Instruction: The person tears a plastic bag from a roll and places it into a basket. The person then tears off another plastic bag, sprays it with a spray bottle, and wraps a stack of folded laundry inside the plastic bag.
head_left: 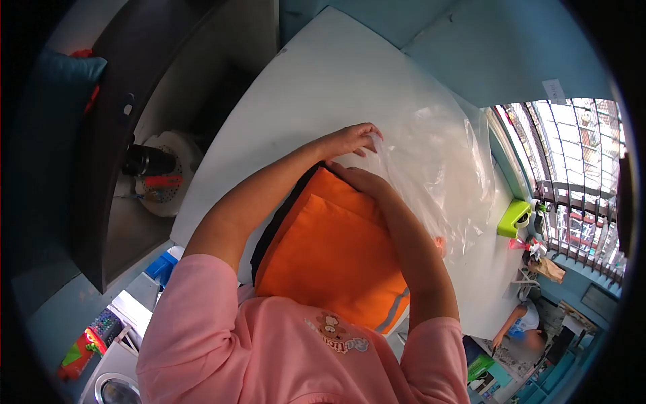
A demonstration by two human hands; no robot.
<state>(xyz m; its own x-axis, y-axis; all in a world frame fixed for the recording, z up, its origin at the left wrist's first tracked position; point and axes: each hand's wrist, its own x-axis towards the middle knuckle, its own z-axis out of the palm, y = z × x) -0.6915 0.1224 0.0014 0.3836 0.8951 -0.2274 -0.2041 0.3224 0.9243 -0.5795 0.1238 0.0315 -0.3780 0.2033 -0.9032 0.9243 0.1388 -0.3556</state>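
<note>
A folded orange garment point(330, 249) with a dark edge and a grey stripe lies against the front of my body. My right hand point(360, 178) is closed over its upper corner, and some of its fingers are hidden. Just above it, my left hand point(348, 139) pinches the edge of a clear plastic bag point(437, 168) between thumb and fingers. The bag spreads loose and wrinkled over the white table point(269, 108), to the right of both hands. Beside my right forearm, part of the bag is hidden.
At the left, a dark shelf unit point(145, 87) holds a black cylindrical object point(149, 160) and a pale perforated container point(176, 182). A green holder point(513, 218) stands by the barred window point(572, 161). Another person point(521, 323) sits at the lower right.
</note>
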